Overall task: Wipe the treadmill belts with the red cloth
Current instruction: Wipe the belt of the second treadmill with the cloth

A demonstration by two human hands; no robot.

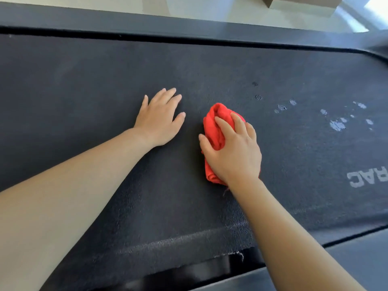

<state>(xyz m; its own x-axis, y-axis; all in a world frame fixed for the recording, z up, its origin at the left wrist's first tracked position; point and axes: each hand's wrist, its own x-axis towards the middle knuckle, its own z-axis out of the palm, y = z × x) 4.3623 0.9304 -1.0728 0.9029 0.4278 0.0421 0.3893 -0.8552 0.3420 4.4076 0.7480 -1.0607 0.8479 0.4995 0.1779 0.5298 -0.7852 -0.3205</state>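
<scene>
Red cloth (218, 131): bunched into a wad, lying on the treadmill belt near the middle of the view, pressed down under the right hand; its far end sticks out past the fingertips and its near end shows below the heel of the hand.
Right hand (235, 150): palm down on top of the cloth, fingers curled over the wad and gripping it, thumb on the left side touching the fabric and the belt.
Left hand (160, 119): flat on the belt with the fingers spread and loose, holding nothing, just beside the cloth on its left and not touching it.
Arms: both bare, reaching in from the lower edge of the view, the left from the lower left, the right from the lower right.
Belt (84, 85): dark, rough-textured, running across the view from left to right; a frayed spot with loose threads shows on its near edge.
Marks (337, 124): pale grey-white smudges scattered on the belt to the right of the cloth, well apart from the hand.
Lettering (365, 179): pale letters printed on the belt at the right edge, upside down, partly cut off.
Side rail (147, 24): dark strip along the far side of the belt, with a light floor (210, 9) beyond it.
</scene>
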